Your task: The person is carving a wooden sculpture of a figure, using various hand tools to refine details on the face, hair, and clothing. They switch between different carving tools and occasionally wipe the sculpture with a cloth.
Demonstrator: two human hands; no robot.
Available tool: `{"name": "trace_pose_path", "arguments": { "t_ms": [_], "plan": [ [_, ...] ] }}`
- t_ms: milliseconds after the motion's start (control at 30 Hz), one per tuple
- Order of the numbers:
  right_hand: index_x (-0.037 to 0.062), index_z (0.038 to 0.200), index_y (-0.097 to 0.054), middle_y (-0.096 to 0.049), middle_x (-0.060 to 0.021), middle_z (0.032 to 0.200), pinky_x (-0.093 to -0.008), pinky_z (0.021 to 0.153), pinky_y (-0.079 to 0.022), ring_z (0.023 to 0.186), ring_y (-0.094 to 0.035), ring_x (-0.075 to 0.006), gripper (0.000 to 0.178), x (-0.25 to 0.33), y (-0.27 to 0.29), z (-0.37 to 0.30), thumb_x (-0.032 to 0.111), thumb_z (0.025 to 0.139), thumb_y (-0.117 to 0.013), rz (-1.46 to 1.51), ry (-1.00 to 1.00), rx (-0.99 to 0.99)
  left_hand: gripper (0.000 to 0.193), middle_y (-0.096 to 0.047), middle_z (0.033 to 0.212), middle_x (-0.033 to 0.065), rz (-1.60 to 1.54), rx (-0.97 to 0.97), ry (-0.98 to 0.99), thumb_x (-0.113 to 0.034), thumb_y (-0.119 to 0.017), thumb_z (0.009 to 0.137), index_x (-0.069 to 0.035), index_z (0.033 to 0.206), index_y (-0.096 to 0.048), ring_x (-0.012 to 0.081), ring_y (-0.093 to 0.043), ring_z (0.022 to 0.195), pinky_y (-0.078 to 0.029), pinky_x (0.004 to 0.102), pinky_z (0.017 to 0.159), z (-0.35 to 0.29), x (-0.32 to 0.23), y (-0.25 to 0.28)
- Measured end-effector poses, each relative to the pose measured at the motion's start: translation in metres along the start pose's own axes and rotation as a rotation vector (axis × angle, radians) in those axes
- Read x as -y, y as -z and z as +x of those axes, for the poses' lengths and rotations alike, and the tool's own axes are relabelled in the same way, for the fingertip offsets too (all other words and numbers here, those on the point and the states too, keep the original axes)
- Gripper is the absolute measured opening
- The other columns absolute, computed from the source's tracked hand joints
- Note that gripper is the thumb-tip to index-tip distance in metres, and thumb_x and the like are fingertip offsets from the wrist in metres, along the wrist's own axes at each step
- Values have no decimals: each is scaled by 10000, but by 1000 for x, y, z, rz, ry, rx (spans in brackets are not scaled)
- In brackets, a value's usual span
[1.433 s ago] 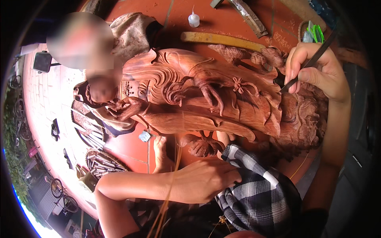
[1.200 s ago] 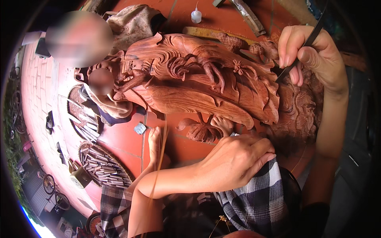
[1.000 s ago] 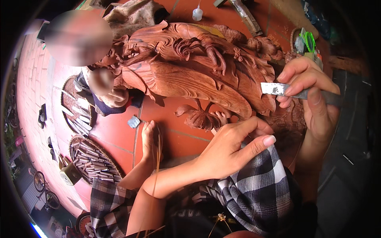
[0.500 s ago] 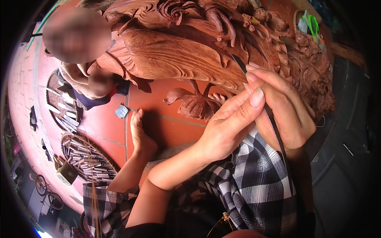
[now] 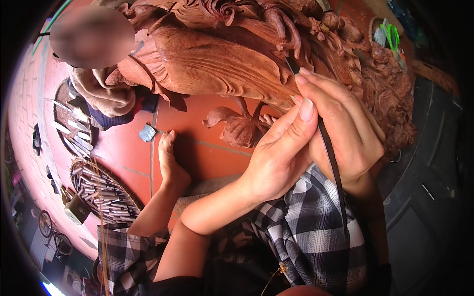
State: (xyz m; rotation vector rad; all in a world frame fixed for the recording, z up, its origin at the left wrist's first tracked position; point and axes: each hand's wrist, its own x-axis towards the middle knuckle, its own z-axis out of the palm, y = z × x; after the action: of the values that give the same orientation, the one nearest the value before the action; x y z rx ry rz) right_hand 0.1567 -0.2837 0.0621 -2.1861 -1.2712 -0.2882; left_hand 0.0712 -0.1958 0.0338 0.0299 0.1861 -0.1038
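Right hand (image 5: 348,130) clamped on thin dark flat carving blade (image 5: 330,148), fingers bunched near upper end, lower end running down past the palm over plaid trouser fabric (image 5: 321,232). Left hand (image 5: 281,153) up against the right, thumb raised, hands together; can't tell if left fingers grip the blade. Blade tip at the robe folds of reddish carved wooden statue (image 5: 212,61), contact unclear. Statue lies on its back across the top of view, carved base to the right. Carved lotus piece (image 5: 239,129) just below it, over tiled floor (image 5: 212,160). Bare foot (image 5: 169,155) left of that, small blue-grey packet (image 5: 146,132) near toes. Oval basket (image 5: 126,186) lower left, full of metal-shafted tools (image 5: 106,197).
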Motion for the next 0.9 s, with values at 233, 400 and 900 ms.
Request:
{"name": "trace_pose_path", "arguments": {
  "t_ms": [233, 400, 900],
  "plan": [
    [-92, 1002, -682, -706, -203, 952, -329, 758, -599, 898, -718, -292, 203, 2, 4, 4, -109, 802, -657, 7, -24, -12, 483, -477, 1391, 70, 10, 81, 20, -292, -398, 1077, -19, 1474, -353, 135, -438, 1287, -338, 294, 1093, 3, 1, 2],
    [-92, 1029, -672, -699, -201, 985, -324, 773, -593, 910, -709, -286, 210, -5, -3, -1, -105, 822, -644, 18, 3, -26, 466, -518, 1306, 41, 60, 45, 9, -284, -406, 1077, -17, 1458, -380, 106, -474, 1206, -378, 257, 1031, 7, 1, 7],
    [-54, 1012, -700, -706, -183, 923, -300, 710, -605, 848, -720, -255, 244, -15, -17, -16, -103, 774, -692, 138, 22, -185, 330, -574, 1043, -1, 271, -66, -53, -311, -424, 1073, -22, 1194, -527, 61, -518, 974, -422, 222, 888, 7, 7, -3]
  ]
}}
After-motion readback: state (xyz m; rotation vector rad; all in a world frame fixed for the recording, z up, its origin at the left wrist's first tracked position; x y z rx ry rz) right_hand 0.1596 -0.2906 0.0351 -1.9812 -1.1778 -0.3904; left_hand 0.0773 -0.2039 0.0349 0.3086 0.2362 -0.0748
